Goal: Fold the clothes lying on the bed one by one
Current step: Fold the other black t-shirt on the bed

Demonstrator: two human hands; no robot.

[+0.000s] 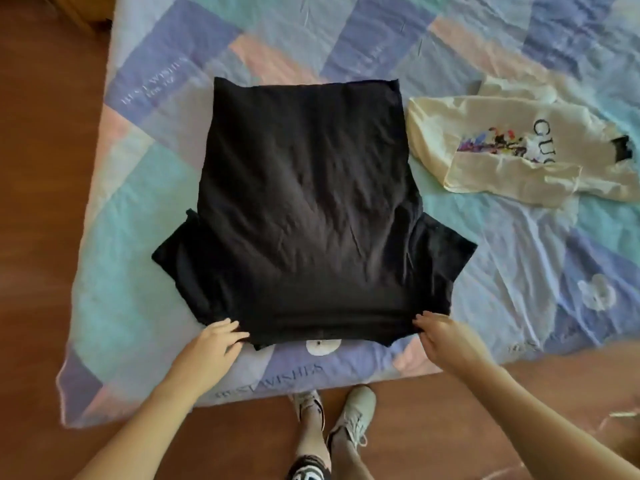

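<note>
A black T-shirt lies spread flat in the middle of the bed, its shoulders towards me and both short sleeves sticking out sideways. My left hand pinches the near left shoulder corner of the shirt. My right hand grips the near right shoulder corner. A cream T-shirt with a coloured print and dark lettering lies loosely crumpled to the right, apart from the black one.
The bed carries a patchwork quilt in blue, teal and pink. Its near edge runs just in front of my feet, which stand on a brown wooden floor. The floor also runs along the bed's left side.
</note>
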